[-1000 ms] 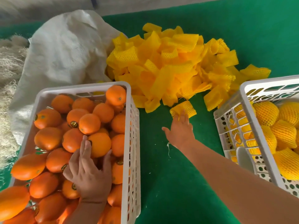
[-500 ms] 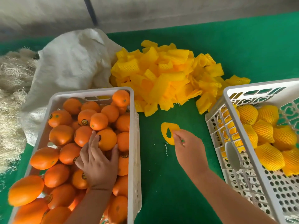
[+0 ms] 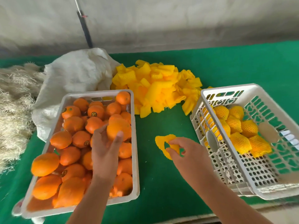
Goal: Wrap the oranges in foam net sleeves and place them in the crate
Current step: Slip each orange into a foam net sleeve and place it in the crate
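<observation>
Green felt table (image 3: 161,175). White plastic crate of bare oranges (image 3: 135,143) at 8 o'clock, white perforated crate of netted oranges (image 3: 262,188) at 3. My left hand (image 3: 105,146) curls fingers round one orange (image 3: 119,129) above the bare crate; my right hand (image 3: 186,151) pinches a yellow foam net sleeve (image 3: 161,141), centre.

A green-covered counter (image 3: 226,65) stands against a pale grey wall (image 3: 178,21); a dark pole (image 3: 84,28) leans upright there, under soft, even light.

A fruit-packing station: beside the green tabletop (image 3: 226,70) pile of foam net sleeves (image 3: 155,84), white crates (image 3: 135,143) of oranges (image 3: 77,123).
</observation>
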